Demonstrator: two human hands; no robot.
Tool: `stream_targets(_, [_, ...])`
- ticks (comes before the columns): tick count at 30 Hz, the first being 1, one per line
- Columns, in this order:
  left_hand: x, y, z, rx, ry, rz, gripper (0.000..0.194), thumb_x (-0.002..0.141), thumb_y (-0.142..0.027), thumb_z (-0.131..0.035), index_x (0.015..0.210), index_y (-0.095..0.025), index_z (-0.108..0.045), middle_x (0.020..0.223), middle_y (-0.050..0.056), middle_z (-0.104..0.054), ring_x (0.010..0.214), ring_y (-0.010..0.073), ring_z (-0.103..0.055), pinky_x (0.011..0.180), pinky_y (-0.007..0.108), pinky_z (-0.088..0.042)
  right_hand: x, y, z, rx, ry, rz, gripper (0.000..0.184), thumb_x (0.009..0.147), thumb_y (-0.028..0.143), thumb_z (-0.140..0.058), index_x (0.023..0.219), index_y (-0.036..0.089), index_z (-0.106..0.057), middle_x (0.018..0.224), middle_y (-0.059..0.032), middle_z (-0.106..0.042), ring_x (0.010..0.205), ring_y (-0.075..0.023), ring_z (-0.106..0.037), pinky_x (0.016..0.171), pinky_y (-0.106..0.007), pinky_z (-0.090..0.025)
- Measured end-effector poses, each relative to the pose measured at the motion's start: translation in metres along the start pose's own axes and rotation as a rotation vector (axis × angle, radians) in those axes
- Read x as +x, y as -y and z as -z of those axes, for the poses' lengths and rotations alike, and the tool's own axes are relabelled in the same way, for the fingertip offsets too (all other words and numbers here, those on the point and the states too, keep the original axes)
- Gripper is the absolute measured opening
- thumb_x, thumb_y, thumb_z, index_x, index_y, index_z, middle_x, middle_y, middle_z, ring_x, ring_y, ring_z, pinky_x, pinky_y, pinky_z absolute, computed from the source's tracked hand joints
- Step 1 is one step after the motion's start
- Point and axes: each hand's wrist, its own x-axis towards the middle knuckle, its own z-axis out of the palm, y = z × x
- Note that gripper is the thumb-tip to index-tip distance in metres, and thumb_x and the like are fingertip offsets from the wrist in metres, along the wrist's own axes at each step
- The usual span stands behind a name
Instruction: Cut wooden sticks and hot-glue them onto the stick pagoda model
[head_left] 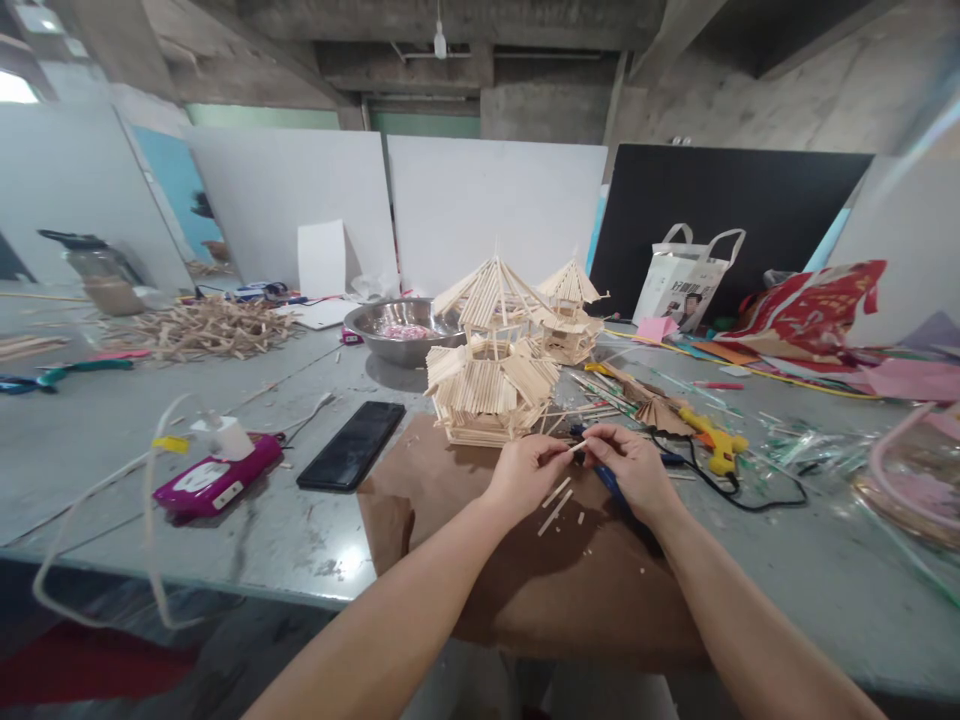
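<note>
Between my left hand (531, 470) and my right hand (626, 465) is a short thin wooden stick (577, 446), pinched at each end by closed fingertips. Just behind my hands stands a pavilion model (491, 390) built of such sticks, its pointed roof raised on thin posts. A smaller stick pavilion (570, 310) is behind it to the right. Loose cut sticks (555, 510) and tiny offcuts lie below my hands on brown paper (540, 590). A dark blue tool (611, 485), partly hidden, lies under my right hand.
Left of the paper are a black phone (351, 445) and a purple power strip (221, 475) with a trailing cable. A metal bowl (405, 345) and a stick pile (214, 328) are farther back. On the right lie a yellow glue gun (720, 445), plastic wrap and coloured paper.
</note>
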Motion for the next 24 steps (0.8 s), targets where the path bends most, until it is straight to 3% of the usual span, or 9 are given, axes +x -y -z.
stream_targets(4, [0.005,-0.005,0.012,-0.267,-0.176,0.168,0.018,0.066,-0.032,-0.055,0.068,-0.016,-0.062,0.056,-0.001,-0.059,0.046,0.0075,-0.047,0.046,0.020,-0.036,0.000,0.002,-0.003,0.124,-0.043,-0.005,0.034,0.063,0.040,-0.061,0.088,0.019,-0.052,0.070,0.0005,-0.058,0.050,-0.0095,-0.051,0.052,-0.025,-0.042])
stream_targets(6, [0.014,-0.009,0.026,-0.514,-0.319,0.281,0.021,0.064,-0.034,-0.057,0.069,-0.014,-0.059,0.052,-0.002,-0.054,0.036,0.0041,-0.038,0.037,0.019,-0.031,0.000,0.001,-0.003,0.136,-0.043,-0.029,0.035,0.062,0.041,-0.062,0.087,0.019,-0.053,0.071,0.0004,-0.057,0.049,-0.0088,-0.051,0.050,-0.025,-0.042])
stream_targets(9, [0.033,-0.016,0.050,-0.801,-0.501,0.323,0.022,0.058,-0.032,-0.063,0.067,-0.014,-0.053,0.051,-0.005,-0.050,0.032,0.0024,-0.036,0.032,0.017,-0.026,0.000,-0.003,-0.001,0.118,-0.005,-0.048,0.032,0.061,0.040,-0.063,0.081,0.017,-0.056,0.067,0.0001,-0.057,0.049,-0.0087,-0.050,0.050,-0.024,-0.042])
stream_targets(13, [0.055,-0.024,0.069,-0.949,-0.473,0.343,0.020,0.056,-0.025,-0.064,0.067,-0.014,-0.052,0.050,-0.005,-0.049,0.031,0.0019,-0.036,0.030,0.016,-0.024,0.001,-0.007,0.001,0.098,0.023,-0.035,0.028,0.062,0.039,-0.062,0.079,0.017,-0.057,0.066,-0.0006,-0.058,0.049,-0.0090,-0.051,0.051,-0.024,-0.041])
stream_targets(24, [0.077,-0.030,0.073,-1.026,-0.528,0.448,0.016,0.060,-0.024,-0.062,0.063,-0.014,-0.050,0.049,-0.005,-0.049,0.029,0.0010,-0.034,0.030,0.016,-0.022,0.002,-0.007,0.001,0.054,0.024,-0.027,0.028,0.062,0.042,-0.061,0.074,0.017,-0.058,0.061,0.0000,-0.058,0.047,-0.0095,-0.050,0.050,-0.025,-0.042])
